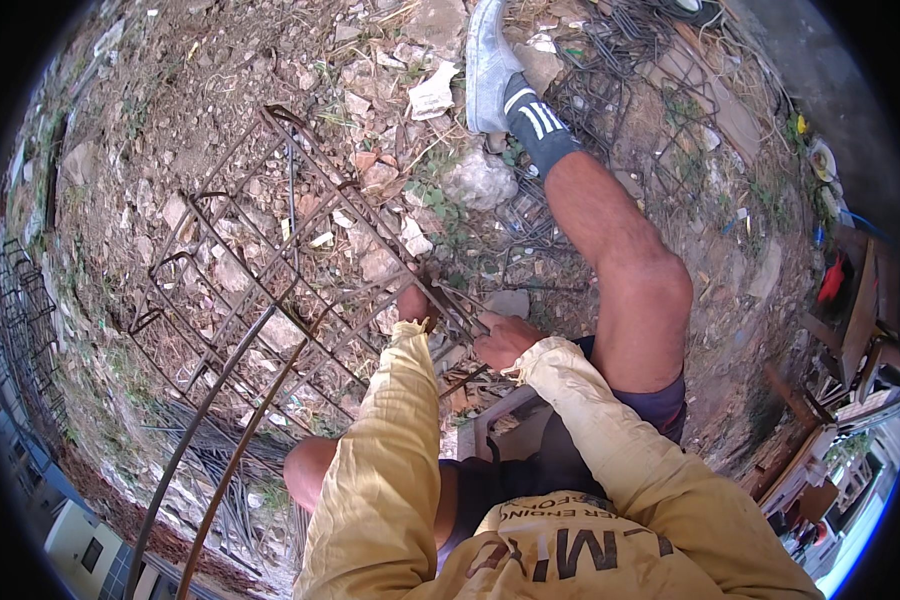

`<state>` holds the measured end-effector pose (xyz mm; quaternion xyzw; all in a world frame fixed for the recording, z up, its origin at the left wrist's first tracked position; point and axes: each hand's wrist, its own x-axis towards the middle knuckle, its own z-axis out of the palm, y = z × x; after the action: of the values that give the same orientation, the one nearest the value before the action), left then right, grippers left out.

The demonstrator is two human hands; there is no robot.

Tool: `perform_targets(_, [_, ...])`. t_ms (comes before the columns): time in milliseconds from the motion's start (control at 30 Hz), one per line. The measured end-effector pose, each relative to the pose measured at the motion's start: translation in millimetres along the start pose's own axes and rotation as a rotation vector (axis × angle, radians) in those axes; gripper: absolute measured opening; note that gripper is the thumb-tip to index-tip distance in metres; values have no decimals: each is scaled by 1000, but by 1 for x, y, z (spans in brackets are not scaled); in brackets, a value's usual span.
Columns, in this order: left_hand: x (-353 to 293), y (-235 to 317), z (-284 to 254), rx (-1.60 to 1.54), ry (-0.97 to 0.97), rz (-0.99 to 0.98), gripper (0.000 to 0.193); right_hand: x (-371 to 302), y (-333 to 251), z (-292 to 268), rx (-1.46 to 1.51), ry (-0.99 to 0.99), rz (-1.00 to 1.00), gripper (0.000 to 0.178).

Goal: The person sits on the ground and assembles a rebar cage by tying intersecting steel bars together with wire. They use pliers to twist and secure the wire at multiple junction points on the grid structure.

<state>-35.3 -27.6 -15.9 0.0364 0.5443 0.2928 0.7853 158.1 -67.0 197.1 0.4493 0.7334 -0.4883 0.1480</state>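
A rusty rebar cage (288, 285), made of long bars with bent square stirrups, lies slanting over the rubble in front of me. My left hand (416, 304) is closed at the cage's near right bar, its fingertips partly hidden by the steel. Just to the right, my right hand (506, 341) is closed against the same end of the cage. Thin, light-coloured lengths (462, 303) run between the two hands; whether they are wire or a tool's handles is unclear. Two long loose-ended bars (232, 440) curve from the cage toward the lower left.
My right leg stretches forward, its grey shoe (489, 75) on the rubble. A pale rock (478, 180) lies beside it. Tangled dark rods (620, 70) spread at the far right. Another rebar cage (25, 320) stands at the left edge. Wooden boards (855, 310) lean at the right.
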Motion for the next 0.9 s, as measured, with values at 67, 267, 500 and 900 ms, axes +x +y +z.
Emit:
perform_targets(67, [-7,4,16,-46,6,-83,44,15,5,16,266,150,253,21])
perform_targets(267, [-2,3,5,-14,28,-88,52,39,21,27,310,280,27,15])
perform_targets(500, [-5,2,8,41,3,1,52,55,29,34,45,177,-79,25])
perform_targets(900, [-15,10,28,-47,11,-106,43,42,1,12,337,142,604,40])
